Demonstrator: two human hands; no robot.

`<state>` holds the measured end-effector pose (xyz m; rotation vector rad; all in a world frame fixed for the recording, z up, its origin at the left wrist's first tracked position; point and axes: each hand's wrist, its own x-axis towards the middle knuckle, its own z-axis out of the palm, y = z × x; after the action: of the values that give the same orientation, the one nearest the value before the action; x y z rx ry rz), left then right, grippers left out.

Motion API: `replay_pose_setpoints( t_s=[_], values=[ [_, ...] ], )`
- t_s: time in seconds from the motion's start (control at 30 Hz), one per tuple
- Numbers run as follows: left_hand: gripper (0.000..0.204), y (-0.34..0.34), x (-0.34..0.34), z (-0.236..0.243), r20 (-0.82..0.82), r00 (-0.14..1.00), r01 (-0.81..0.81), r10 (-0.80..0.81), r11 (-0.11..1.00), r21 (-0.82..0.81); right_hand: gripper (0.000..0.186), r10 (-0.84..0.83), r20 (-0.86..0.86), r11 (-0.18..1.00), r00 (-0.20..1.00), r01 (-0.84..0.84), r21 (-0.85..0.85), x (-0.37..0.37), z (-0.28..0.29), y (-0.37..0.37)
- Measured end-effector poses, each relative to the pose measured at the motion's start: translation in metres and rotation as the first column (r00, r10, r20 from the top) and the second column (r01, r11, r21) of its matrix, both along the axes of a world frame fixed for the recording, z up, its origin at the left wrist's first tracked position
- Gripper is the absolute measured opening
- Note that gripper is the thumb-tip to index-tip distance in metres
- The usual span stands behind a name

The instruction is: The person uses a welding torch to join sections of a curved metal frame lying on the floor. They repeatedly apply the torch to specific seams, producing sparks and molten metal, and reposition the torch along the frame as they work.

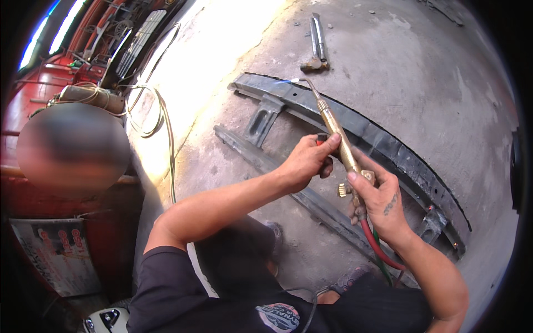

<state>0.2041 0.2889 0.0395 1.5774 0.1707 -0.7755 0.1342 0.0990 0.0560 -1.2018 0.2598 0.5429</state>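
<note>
My right hand is wrapped round the rear of a brass gas torch, near its valve knob. The torch points up and to the left, with a faint blue flame at its bent tip. Closed fingers of my left hand hold a small red-and-black thing that looks like a lighter; its thumb lies against the torch barrel. Beneath the torch, a curved dark metal beam with brackets lies on the floor. Small orange spots glow at its right end. The flame is close to the beam's left part.
Red and green hoses trail from the torch toward my legs. A metal tool with two shanks lies on the concrete beyond the beam. Looped cable runs along the left. A blurred person and red machinery or bodywork are at far left.
</note>
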Motion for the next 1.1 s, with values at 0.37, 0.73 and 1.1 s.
replay_pose_setpoints(
  t_s=[0.37,0.73,1.1],
  values=[
    [0.044,0.11,0.021,-0.075,-0.199,0.973,0.137,-0.115,0.986,0.1,0.055,-0.371,0.07,0.921,0.926,0.357,0.152,-0.059,-0.13,0.155],
    [0.052,0.151,-0.016,-0.115,-0.261,0.938,0.277,-0.23,0.947,0.161,0.056,-0.405,0.098,0.913,0.909,0.396,0.103,-0.079,-0.15,0.202],
    [0.057,0.136,-0.017,-0.126,-0.264,0.94,0.262,-0.215,0.953,0.155,0.055,-0.335,0.022,0.92,0.942,0.322,0.224,-0.083,-0.165,0.164]
  ],
)
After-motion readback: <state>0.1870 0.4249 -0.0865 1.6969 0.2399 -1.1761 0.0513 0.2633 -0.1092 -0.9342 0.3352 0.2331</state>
